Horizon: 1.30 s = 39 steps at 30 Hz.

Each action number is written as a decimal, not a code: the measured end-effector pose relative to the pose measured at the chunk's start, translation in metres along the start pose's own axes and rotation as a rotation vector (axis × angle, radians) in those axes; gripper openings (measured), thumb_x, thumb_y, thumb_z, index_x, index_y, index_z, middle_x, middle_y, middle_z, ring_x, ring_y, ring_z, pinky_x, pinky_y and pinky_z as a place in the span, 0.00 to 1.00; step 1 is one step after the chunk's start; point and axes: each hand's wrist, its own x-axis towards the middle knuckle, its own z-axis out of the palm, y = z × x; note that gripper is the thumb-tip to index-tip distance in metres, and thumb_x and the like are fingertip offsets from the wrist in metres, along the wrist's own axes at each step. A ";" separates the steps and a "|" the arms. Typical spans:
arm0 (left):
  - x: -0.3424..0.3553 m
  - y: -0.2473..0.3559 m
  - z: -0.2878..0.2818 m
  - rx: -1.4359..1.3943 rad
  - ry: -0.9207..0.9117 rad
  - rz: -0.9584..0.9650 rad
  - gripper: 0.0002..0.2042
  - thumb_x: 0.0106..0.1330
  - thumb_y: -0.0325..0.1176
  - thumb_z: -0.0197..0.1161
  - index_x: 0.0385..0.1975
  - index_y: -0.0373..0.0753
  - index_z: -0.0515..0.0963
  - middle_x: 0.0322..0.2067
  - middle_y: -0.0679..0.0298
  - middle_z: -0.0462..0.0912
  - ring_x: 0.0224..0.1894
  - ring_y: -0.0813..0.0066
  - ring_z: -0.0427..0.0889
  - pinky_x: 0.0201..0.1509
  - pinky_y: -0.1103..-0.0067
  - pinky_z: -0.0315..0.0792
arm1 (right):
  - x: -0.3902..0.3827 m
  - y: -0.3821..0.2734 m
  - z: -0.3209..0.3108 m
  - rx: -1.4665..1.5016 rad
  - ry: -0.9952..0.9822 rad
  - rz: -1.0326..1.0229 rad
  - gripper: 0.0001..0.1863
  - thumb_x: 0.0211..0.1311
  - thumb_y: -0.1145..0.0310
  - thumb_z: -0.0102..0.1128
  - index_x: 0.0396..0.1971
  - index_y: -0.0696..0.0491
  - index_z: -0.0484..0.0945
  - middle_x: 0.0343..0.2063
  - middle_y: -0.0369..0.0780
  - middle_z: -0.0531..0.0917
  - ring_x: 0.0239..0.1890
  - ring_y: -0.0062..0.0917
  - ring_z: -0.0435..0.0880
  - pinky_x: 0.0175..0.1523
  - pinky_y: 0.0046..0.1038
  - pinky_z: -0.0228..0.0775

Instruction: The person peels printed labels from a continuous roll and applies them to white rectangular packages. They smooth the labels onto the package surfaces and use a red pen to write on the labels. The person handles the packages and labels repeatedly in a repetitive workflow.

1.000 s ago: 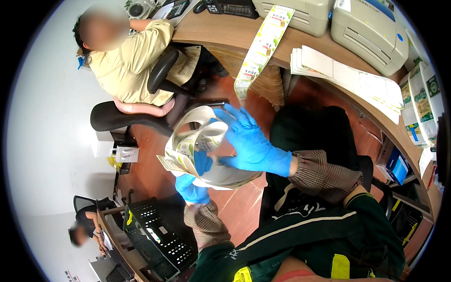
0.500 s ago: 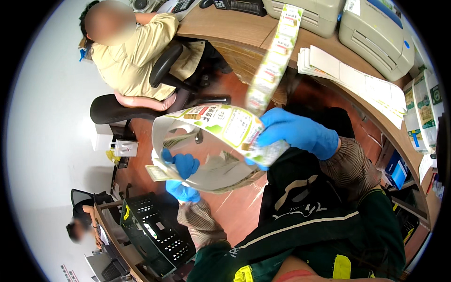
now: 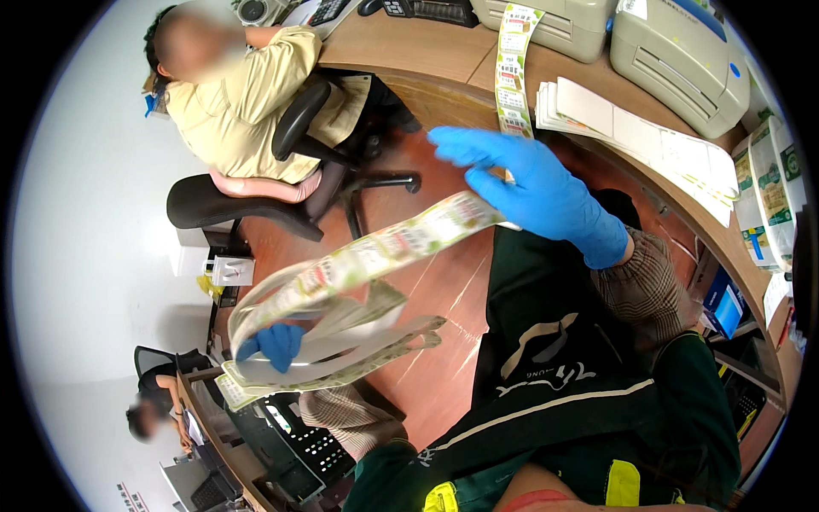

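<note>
Wooden tabletop (image 3: 401, 51), left hand (image 3: 277, 346) with fingers clamped on looped label strip (image 3: 367, 254), right hand (image 3: 537, 192) against it, fingers outstretched, grip unclear

Office, wooden desk (image 3: 409, 53), printers (image 3: 674, 72) (two), swivel chair (image 3: 203, 206)

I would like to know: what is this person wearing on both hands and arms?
The left hand and right hand wear plain blue, thin-looking gloves. The forearms have brown-grey checked sleeves, with dark green sleeves above. A little bare wrist shows beside the right glove.
</note>
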 end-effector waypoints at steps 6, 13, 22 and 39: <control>-0.017 0.026 0.039 0.282 0.373 -0.141 0.25 0.56 0.29 0.59 0.55 0.33 0.66 0.43 0.54 0.75 0.48 0.61 0.74 0.54 0.71 0.68 | -0.023 -0.013 0.016 -0.037 0.086 0.128 0.15 0.57 0.78 0.54 0.46 0.58 0.75 0.40 0.47 0.81 0.38 0.32 0.82 0.43 0.28 0.74; 0.007 -0.053 0.066 0.633 0.530 -0.207 0.30 0.50 0.21 0.65 0.56 0.31 0.65 0.47 0.61 0.75 0.49 0.70 0.74 0.54 0.73 0.69 | -0.023 -0.072 0.043 -0.101 -0.077 -0.082 0.27 0.50 0.64 0.66 0.51 0.55 0.72 0.46 0.45 0.75 0.46 0.37 0.76 0.50 0.32 0.68; 0.021 -0.120 0.092 0.632 0.280 -0.351 0.27 0.54 0.21 0.65 0.56 0.33 0.66 0.50 0.60 0.74 0.50 0.71 0.74 0.54 0.77 0.69 | -0.034 -0.086 0.031 -0.592 -0.181 -0.054 0.22 0.52 0.62 0.64 0.46 0.56 0.74 0.39 0.42 0.74 0.40 0.35 0.74 0.41 0.33 0.69; 0.071 -0.085 0.099 0.713 0.343 -0.235 0.32 0.36 0.18 0.65 0.50 0.34 0.72 0.41 0.65 0.76 0.39 0.77 0.73 0.43 0.79 0.71 | 0.055 -0.076 0.007 -0.115 -0.311 -0.212 0.09 0.55 0.68 0.59 0.35 0.55 0.80 0.31 0.42 0.79 0.33 0.34 0.79 0.38 0.31 0.71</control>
